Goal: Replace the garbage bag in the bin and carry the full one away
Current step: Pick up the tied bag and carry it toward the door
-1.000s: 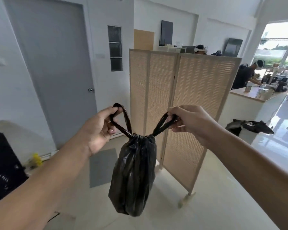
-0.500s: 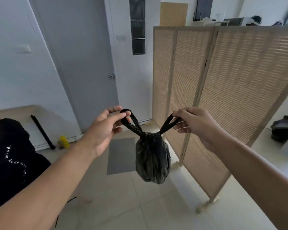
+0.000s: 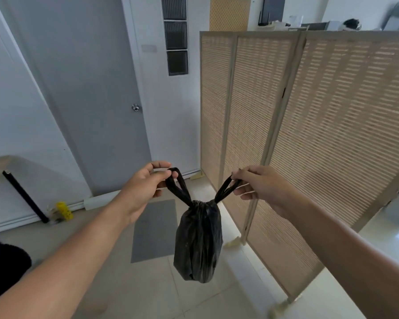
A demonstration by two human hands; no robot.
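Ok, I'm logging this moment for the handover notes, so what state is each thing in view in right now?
garbage bag: cinched at the neck, full, hanging clear of the floor
left hand: pinches the bag's left loop
right hand: pinches the bag's right loop
grey door: closed
folding screen: upright, unfolded, panels angled
grey mat: flat on the floor

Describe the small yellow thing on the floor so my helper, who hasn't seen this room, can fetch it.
Start at the big grey door. Left of it, a black rod leans against the white wall. The small yellow plastic object lies on the floor at the rod's foot, the only bright yellow thing there.
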